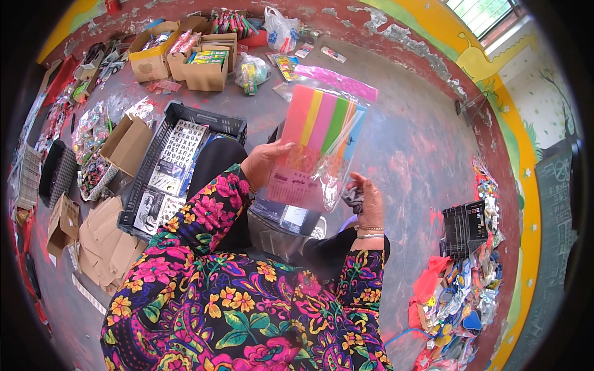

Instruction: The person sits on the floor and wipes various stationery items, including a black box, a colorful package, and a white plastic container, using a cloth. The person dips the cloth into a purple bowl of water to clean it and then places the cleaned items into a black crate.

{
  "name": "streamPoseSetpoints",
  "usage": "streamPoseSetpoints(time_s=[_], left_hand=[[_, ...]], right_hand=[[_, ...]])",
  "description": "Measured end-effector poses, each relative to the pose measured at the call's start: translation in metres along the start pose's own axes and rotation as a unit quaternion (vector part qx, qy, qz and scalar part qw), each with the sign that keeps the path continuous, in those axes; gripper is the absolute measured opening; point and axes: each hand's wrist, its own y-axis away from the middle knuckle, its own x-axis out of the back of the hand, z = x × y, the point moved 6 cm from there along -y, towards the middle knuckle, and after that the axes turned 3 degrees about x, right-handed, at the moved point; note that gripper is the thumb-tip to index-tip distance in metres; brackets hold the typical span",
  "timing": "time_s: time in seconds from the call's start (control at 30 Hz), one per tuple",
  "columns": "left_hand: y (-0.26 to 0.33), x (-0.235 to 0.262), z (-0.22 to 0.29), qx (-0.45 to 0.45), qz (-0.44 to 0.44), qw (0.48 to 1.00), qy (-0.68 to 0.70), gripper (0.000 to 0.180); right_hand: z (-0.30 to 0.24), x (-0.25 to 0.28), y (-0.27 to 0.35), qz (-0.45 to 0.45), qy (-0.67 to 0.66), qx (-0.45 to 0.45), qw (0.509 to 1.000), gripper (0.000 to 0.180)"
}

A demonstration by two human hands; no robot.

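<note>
My left hand (266, 163) grips the left edge of a clear plastic packet (318, 127) and holds it up over my lap. Inside are colored strips in salmon, yellow, pink, green and blue, some thin white sticks, and a pink printed card at the bottom. A pink band runs along its top. Beside the packet's lower right edge, my right hand (371, 207) is closed around a crumpled dark grey cloth (354, 196). Whether its fingers also touch the packet, I cannot tell. Below the packet, between my knees, a greyish container (275, 232) is partly hidden.
At my left stands a black plastic crate (131, 201) with black-and-white printed sheets. Flattened cardboard (105, 241) lies beyond it. Open cardboard boxes (207, 73) and a white plastic bag (281, 31) stand at the back. On the right, a black crate (464, 229) adjoins heaped small goods (458, 309).
</note>
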Motion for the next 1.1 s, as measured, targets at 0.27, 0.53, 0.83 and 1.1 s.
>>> streamPoseSetpoints(time_s=[0.27,0.53,0.83,1.1], left_hand=[[-0.008,0.011,-0.015,0.075,0.026,0.991,-0.107,0.052],[-0.026,0.036,-0.012,-0.058,0.139,0.934,-0.325,0.089],[-0.015,0.011,-0.035,-0.043,0.091,0.995,0.014,0.037],[-0.015,0.032,-0.019,0.006,0.119,0.988,0.101,0.034]], right_hand=[[0.008,-0.039,0.011,-0.129,0.047,-0.022,0.99,0.025],[0.0,-0.064,0.006,0.008,0.622,0.083,0.779,0.034],[0.012,-0.145,0.03,-0.017,0.733,0.313,0.603,0.043],[-0.026,-0.046,0.018,0.021,-0.003,0.03,0.999,0.026]])
